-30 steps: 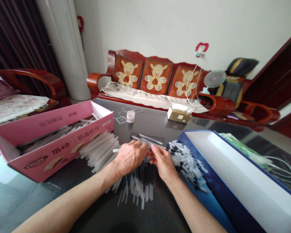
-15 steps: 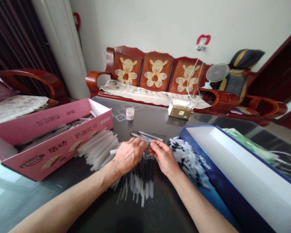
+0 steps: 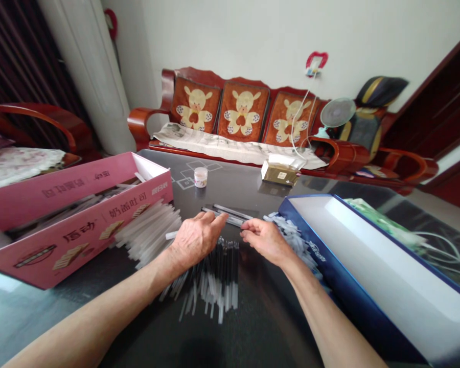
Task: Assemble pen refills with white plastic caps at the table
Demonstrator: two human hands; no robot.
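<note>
My left hand [image 3: 200, 236] is closed above the dark table, with a whitish tube [image 3: 171, 235] sticking out on its left side. My right hand [image 3: 266, 239] is pinched just to the right; what lies between its fingertips is too small to make out. Thin clear sticks [image 3: 233, 212] lie just beyond both hands. Below them is a row of dark pen refills with pale ends [image 3: 218, 286]. A heap of translucent tubes [image 3: 149, 230] rests left of my left hand, and short whitish caps [image 3: 287, 227] are piled right of my right hand.
A long pink box [image 3: 80, 230] stands at the left and a blue box with a white inside [image 3: 368, 255] at the right. Farther back on the table [image 3: 230, 176] are a small white jar [image 3: 201, 177] and a tissue box [image 3: 279, 172]. Behind is a wooden sofa [image 3: 140, 120].
My hands have moved a little apart, the right one shifting rightward from the left. The whole view has shifted slightly.
</note>
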